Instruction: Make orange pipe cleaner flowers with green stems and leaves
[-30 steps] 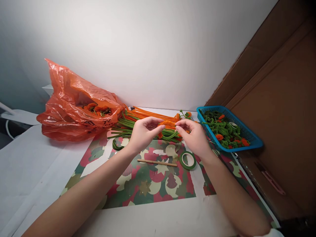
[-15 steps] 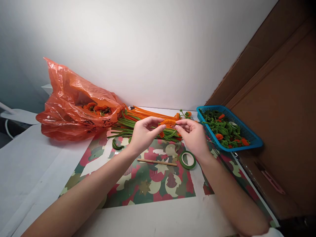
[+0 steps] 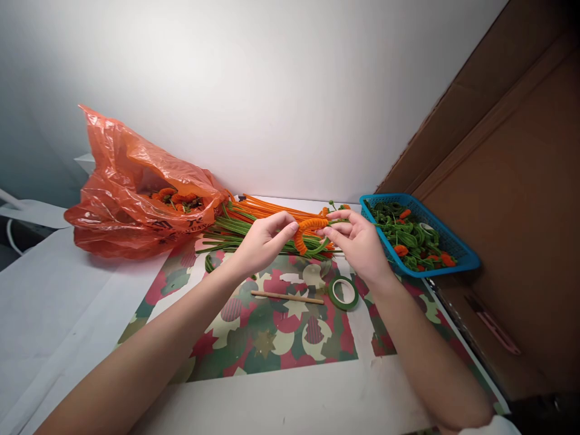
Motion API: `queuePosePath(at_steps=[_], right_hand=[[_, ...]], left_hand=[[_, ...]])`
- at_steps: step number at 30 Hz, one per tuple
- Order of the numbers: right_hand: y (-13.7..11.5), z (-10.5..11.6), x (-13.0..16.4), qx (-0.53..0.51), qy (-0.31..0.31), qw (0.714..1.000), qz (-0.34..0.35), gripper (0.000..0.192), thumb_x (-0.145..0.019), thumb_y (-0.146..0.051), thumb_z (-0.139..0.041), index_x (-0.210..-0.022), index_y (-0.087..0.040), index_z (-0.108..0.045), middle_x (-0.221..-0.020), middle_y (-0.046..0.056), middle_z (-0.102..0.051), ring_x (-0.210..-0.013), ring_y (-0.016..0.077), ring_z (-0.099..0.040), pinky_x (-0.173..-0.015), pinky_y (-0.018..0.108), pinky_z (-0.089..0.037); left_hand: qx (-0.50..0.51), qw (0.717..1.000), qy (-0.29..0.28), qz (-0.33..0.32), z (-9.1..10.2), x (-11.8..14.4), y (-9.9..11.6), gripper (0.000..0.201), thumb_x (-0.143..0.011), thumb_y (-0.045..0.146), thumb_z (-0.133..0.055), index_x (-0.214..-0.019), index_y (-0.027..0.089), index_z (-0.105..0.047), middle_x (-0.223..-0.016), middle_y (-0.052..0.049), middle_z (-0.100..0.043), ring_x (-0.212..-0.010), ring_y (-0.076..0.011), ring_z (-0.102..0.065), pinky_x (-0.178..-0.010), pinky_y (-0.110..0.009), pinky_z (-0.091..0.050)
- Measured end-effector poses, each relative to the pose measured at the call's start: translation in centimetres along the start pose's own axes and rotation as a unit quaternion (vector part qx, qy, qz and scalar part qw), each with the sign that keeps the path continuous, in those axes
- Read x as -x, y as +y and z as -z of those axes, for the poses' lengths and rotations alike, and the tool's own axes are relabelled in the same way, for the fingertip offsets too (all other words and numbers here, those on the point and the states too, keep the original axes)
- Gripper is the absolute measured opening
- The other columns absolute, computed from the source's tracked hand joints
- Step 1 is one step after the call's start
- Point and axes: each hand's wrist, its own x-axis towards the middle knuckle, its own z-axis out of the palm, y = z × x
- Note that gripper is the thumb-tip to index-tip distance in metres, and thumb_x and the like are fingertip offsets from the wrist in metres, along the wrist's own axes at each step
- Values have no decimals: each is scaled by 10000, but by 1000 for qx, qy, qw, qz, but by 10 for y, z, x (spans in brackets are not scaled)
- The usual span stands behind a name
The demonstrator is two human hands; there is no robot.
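Fuzzy orange pipe cleaner [image 3: 306, 231], bent into a curl, pinched between left hand [image 3: 260, 241] and right hand [image 3: 357, 241] mid-frame, patterned mat [image 3: 272, 338] open below.

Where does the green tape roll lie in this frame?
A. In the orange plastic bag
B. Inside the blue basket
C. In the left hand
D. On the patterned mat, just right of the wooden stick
D: the green tape roll lies flat on the patterned mat, just off the right end of the wooden stick, below the right hand and outside the blue basket.
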Motion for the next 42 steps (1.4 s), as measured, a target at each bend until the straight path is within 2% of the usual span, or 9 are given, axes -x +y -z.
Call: queuePosePath(at_steps=[3, 9, 12, 19, 26, 30, 35, 38, 42], right_hand=[[2, 0, -1, 12, -1, 1000, 5, 290, -763, -385, -675, -961, -207, -561, -677, 2, -707, -716, 180, -693, -629, 281, -516], [9, -2, -4, 12, 30, 999, -12, 366, -797, -541, -597, -686, -198, -533, -730, 46, -724, -682, 164, -686, -573, 247, -493], [13, -5, -6, -11, -12, 998, -61, 468, -794, -644, -542, -686, -189, -565, -672, 49, -707, -576, 146, -660, -512, 234, -474], [21, -2, -14, -82, 65, 992, -70, 395, -665, -559, -712, -682, -181, -599, -521, -20, -601, -460, 115, -561, -479, 243, -485], [15, 22, -24, -125, 146, 981, -38, 400, -658, -534, -755, -645, -185, -559, -501, -43, -537, -446, 82, -489, -450, 213, -431], [14, 20, -20, -137, 96, 984, -60, 404, -601, -525, -798, -644, -176, -600, -506, -36, -572, -458, 75, -494, -453, 196, -421], [15, 0, -10, -102, 4, 993, -66, 423, -637, -564, -754, -697, -156, -663, -525, -13, -622, -446, 72, -512, -483, 209, -445], [17, -11, -7, -96, -23, 993, -66, 430, -645, -576, -738, -683, -156, -653, -525, -5, -631, -446, 84, -528, -492, 228, -462], [20, -13, -8, -86, -14, 994, -60, 442, -635, -586, -739, -681, -155, -653, -523, -5, -633, -449, 88, -539, -497, 230, -460]], left_hand=[[-38, 999, -6, -13, 4, 0, 2, 279, -905, 347, -466, -675, 193, -504, -582, 35, -501, -538, -114, -436, -532, -234, -344], [2, 996, 90, -8, 1, -1, -6, 264, -911, 369, -462, -703, 207, -480, -617, 21, -529, -587, -137, -508, -577, -241, -397], [-7, 999, 40, -3, -3, 1, -8, 248, -900, 354, -477, -707, 200, -500, -613, 23, -526, -577, -130, -495, -554, -235, -384], [-41, 998, -42, -11, -1, 1, -1, 260, -848, 281, -486, -609, 182, -515, -560, 33, -531, -533, -105, -449, -531, -224, -356], [19, 995, -85, 37, 28, -7, -9, 261, -806, 288, -521, -562, 195, -526, -533, 0, -588, -487, -116, -472, -502, -247, -356], [72, 968, -224, 92, 35, -7, -9, 221, -827, 369, -560, -711, 188, -611, -739, -30, -683, -684, -162, -607, -642, -274, -462], [116, 962, -187, 160, 13, -2, -6, 465, -816, 529, -593, -1127, 183, -586, -1200, -81, -603, -1057, -233, -583, -853, -342, -489], [153, 953, -207, 158, -6, 2, -7, 431, -853, 530, -553, -1083, 169, -596, -1042, -54, -621, -931, -188, -594, -730, -283, -495], [168, 954, -196, 155, -20, 6, -6, 388, -867, 510, -538, -726, 149, -543, -642, 38, -489, -580, -93, -515, -537, -217, -425]])
